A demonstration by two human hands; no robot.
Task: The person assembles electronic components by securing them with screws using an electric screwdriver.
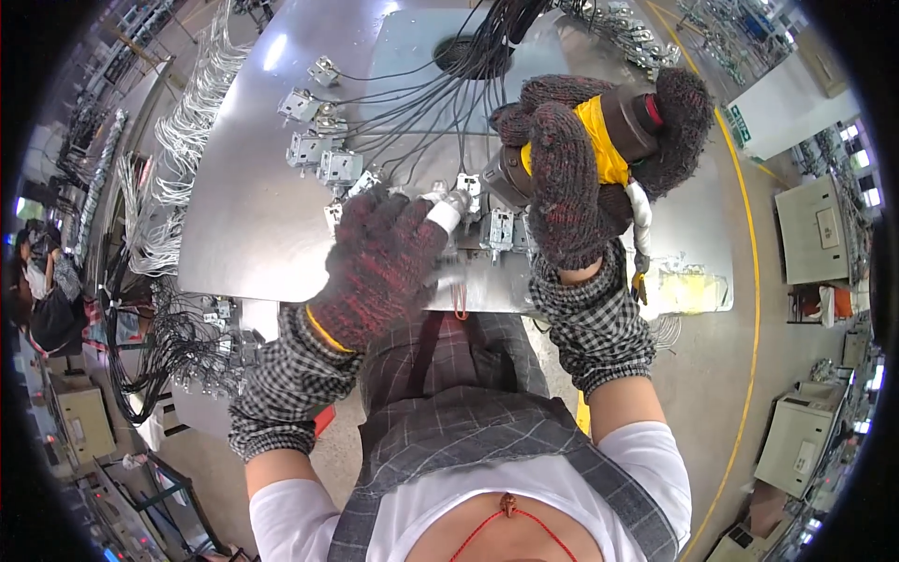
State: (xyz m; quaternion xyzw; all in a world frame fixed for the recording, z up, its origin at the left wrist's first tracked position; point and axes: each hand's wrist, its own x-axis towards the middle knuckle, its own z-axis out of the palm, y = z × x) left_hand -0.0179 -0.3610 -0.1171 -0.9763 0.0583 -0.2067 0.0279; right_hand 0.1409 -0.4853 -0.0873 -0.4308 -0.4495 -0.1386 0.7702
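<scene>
My left hand (379, 267), in a dark red-black knitted glove, is over the near part of the metal table. White tape wraps one finger; the fingers are bent together at a small fitting, partly blurred, so what they pinch is unclear. My right hand (566, 192), gloved alike, wraps round a dark handheld power tool (629, 128) bound with yellow tape. The tool's nose points left and down toward a boxy metal fitting (469, 191). Another metal fitting (497, 232) sits below the nose. More metal fittings (339, 167) with black leads lie beyond my left hand.
A bundle of black cables (492, 42) fans out across the metal table (243, 225). White wires (192, 131) hang along the left side, with a heap of black wires (201, 337) below. More fittings (627, 37) lie at the far right. Pale cabinets (822, 229) stand beyond a yellow floor line.
</scene>
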